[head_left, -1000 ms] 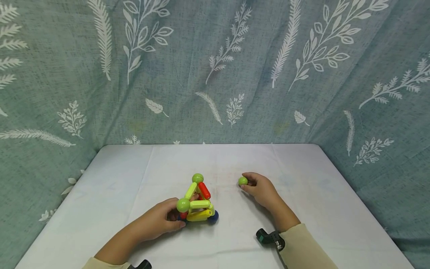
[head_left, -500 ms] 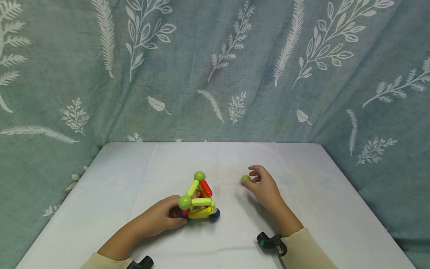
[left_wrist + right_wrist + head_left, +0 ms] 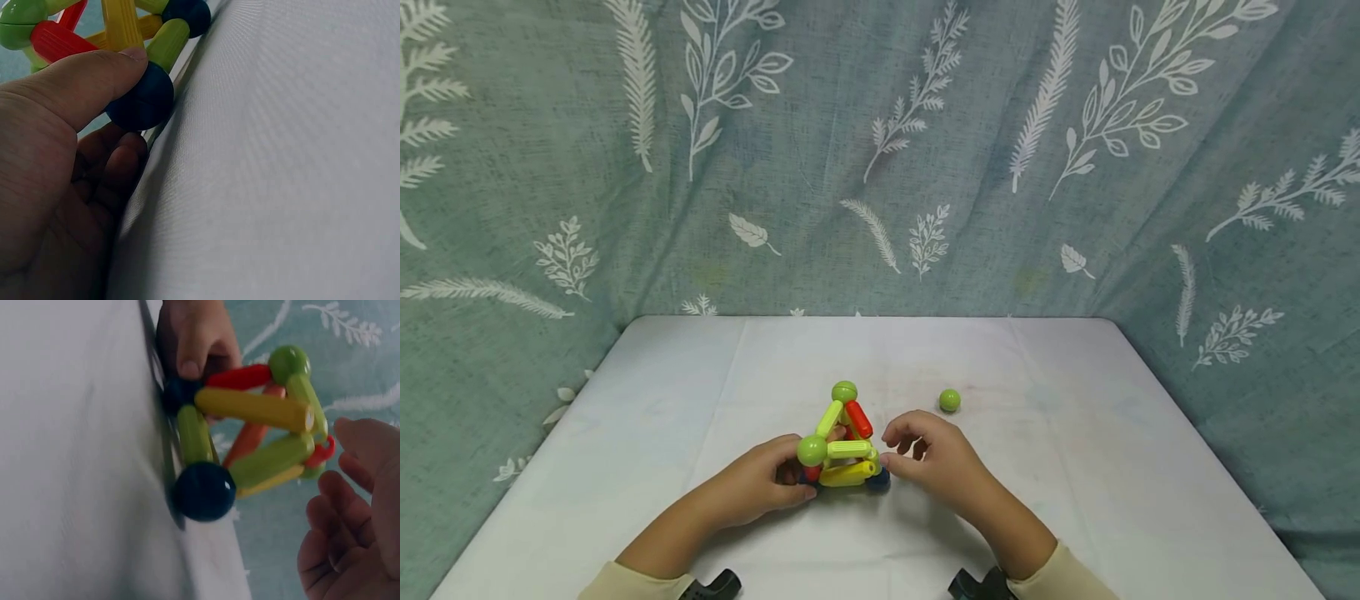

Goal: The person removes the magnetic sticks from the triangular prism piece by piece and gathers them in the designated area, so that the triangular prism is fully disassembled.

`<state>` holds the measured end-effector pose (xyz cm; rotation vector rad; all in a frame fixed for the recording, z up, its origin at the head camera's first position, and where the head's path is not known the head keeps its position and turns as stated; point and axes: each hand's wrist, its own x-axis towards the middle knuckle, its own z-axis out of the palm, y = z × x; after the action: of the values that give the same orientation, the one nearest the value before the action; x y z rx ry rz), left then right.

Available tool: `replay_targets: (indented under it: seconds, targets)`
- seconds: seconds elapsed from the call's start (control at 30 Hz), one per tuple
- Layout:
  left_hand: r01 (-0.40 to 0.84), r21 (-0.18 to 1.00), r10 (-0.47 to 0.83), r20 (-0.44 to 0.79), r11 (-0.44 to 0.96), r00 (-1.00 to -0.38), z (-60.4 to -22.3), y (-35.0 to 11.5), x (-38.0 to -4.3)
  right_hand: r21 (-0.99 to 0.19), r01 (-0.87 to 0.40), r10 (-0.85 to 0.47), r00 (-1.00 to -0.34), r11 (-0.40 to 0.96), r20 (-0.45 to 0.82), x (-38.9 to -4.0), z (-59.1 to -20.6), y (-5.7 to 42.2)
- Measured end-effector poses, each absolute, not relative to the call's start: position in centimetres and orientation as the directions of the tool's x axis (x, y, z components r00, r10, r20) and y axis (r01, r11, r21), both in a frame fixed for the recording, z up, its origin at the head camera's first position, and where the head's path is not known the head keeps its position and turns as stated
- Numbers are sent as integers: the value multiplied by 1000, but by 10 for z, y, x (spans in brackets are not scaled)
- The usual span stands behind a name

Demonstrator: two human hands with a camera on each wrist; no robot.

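A ball-and-stick construction toy (image 3: 847,475) stands on the table, built from green and dark blue balls joined by yellow, lime and red rods. My left hand (image 3: 763,483) grips its left lower corner; in the left wrist view the thumb lies over a dark blue ball (image 3: 144,103), with fingers curled beneath. My right hand (image 3: 936,454) is just right of the toy, its fingers loosely bent and nothing held. From the right wrist view, a gap shows between these fingers (image 3: 340,506) and the rods; another dark blue ball (image 3: 205,491) sits at the near corner.
A loose green ball (image 3: 950,400) lies on the white-covered table (image 3: 1075,433), behind the right hand. Green cloth (image 3: 820,167) with white leaf prints hangs at the back and sides. A black wrist device (image 3: 711,586) is on the left sleeve, another (image 3: 981,583) on the right.
My right hand has let go of the loose green ball, leaving it on the table, and has come left and nearer to the toy. The left hand keeps its grip in place.
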<state>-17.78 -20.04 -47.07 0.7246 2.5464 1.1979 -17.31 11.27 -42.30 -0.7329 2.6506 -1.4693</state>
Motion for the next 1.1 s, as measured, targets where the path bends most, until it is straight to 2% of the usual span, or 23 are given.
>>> replay_targets:
  seconds: [0.33, 1.1]
  targets:
    - [323, 765, 517, -15, 556, -856, -471, -202, -178, -778, -411, -431, -879, 475, 202, -159, -426, 99]
    - [355, 760, 520, 27, 544, -854, -472, -202, -179, -747, -422, -481, -863, 514, 156, -150, -426, 92]
